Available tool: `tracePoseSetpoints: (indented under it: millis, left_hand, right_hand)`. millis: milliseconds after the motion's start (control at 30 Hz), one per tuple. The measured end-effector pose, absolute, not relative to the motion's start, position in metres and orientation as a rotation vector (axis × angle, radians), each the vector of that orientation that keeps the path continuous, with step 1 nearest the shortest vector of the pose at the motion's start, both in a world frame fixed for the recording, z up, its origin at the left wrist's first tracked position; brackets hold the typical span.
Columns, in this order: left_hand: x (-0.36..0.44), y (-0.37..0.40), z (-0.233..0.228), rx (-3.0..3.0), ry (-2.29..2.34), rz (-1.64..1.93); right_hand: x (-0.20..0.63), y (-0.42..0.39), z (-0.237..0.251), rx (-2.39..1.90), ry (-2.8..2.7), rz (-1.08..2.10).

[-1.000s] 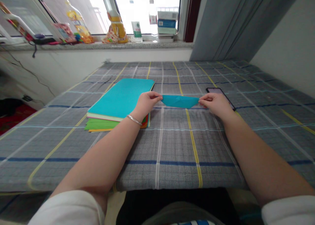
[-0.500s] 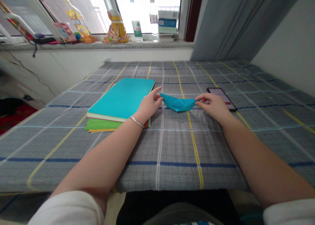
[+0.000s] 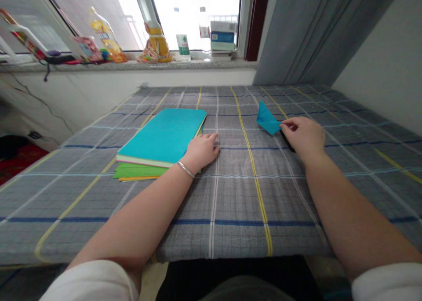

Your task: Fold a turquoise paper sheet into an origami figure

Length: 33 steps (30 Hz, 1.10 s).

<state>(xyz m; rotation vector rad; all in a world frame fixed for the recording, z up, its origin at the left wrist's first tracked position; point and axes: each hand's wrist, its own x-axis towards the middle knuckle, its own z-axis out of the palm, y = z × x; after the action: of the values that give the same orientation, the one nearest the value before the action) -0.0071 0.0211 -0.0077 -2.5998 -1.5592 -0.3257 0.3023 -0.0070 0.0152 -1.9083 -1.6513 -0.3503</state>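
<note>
A folded blue paper boat is pinched at one end by my right hand. It is tilted, with its other end pointing up and away. My right hand covers most of a phone, leaving a dark edge showing. My left hand holds nothing and rests palm down, fingers loosely stretched, beside a stack of coloured paper. Blue is the top sheet of that stack, and green and orange sheets stick out underneath. A silver bangle circles my left wrist.
A grey checked cloth covers the surface before me. Bottles, boxes and a white tube line the windowsill. Grey curtains hang at the right. A cable runs down the wall at the left.
The paper boat has gone from between both hands to my right hand alone, moving right and tipping up. My left hand has let go and lowered, and the phone is now mostly covered.
</note>
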Motion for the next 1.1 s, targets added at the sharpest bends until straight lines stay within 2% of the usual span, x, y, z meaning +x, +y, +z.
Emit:
tracePoseSetpoints:
  millis: [467, 767, 900, 1100]
  left_hand:
    - [-0.006, 0.02, -0.011, -2.582, -1.461, -0.268]
    - [-0.006, 0.02, -0.013, -2.59, -1.481, -0.28]
    - [-0.008, 0.016, -0.007, -2.517, -1.54, -0.348]
    - [-0.025, 0.022, 0.004, -2.403, -1.813, -0.265]
  right_hand:
    - [0.301, 0.033, 0.002, -2.0, -1.645, -0.438]
    - [0.297, 0.029, -0.002, -1.976, -1.593, -0.32]
    - [0.296, 0.028, -0.002, -1.982, -1.538, -0.28]
    - [0.301, 0.03, -0.007, -2.004, -1.502, -0.211]
